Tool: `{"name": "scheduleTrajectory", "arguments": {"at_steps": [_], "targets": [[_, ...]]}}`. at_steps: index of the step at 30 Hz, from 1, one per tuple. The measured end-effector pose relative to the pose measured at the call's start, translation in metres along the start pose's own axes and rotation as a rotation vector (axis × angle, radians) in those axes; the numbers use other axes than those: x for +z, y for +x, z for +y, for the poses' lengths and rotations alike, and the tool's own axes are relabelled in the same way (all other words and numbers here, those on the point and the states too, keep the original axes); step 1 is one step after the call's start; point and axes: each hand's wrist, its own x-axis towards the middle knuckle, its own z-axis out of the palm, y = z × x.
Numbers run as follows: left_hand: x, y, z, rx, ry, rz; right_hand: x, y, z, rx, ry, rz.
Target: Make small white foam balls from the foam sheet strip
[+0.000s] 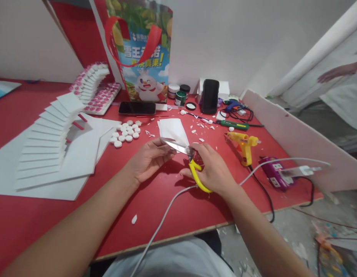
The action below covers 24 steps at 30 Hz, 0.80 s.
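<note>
- Yellow-handled metal scissors (191, 154): located above the near-middle part of the red tabletop (109, 223), between both hands, blades directed toward the left hand.
- Right hand (214, 169): partly closed, gripping the scissors by the handles.
- Left hand (151, 158): fingers bent, thumb and fingertips drawn close together beside the blades. Whether a small piece is pinched there cannot be told.
- White paper sheets (174, 129): flat on the tabletop, just beyond the blades.
- Small white round discs (129, 137): grouped in a cluster beyond the left wrist, left of the sheets.
- Irregular white offcuts (201, 139): scattered right of the sheets; one separate white scrap (134, 219) lies near the front edge.
- White flat rectangular pieces (48, 134): overlapped in a curved fan on large white boards (82, 161), at left.
- Yellow glue gun (244, 146): right of the right hand, black cord trailing toward the front edge.
- Green-handled slim tool (233, 124): lying beyond the glue gun.
- Purple box (275, 175): near the right edge.
- Black smartphone (137, 108): lying in front of the colourful printed bag (151, 84) with red handles, which stands upright at the rear.
</note>
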Motion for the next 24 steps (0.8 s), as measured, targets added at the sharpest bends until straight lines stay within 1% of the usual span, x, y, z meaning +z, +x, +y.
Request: {"name": "scheduleTrajectory", "arguments": {"at_steps": [6,14,20,24], "targets": [[-0.0019,0.0007,-0.0003,0.024,-0.011,-0.008,-0.0002,-0.0044,0.001,0.006,-0.081,0.004],[-0.0026,0.0004,-0.002,0.01,0.041,-0.016,0.0008,-0.0039,-0.0006,0.006,-0.083,0.011],[-0.001,0.0002,-0.0016,0.01,0.016,-0.003,0.0024,-0.0038,-0.0006,0.004,-0.085,0.002],[-0.0012,0.0002,-0.0016,0.008,0.014,-0.015,0.0055,-0.0051,0.0012,0.001,-0.119,0.022]]}}
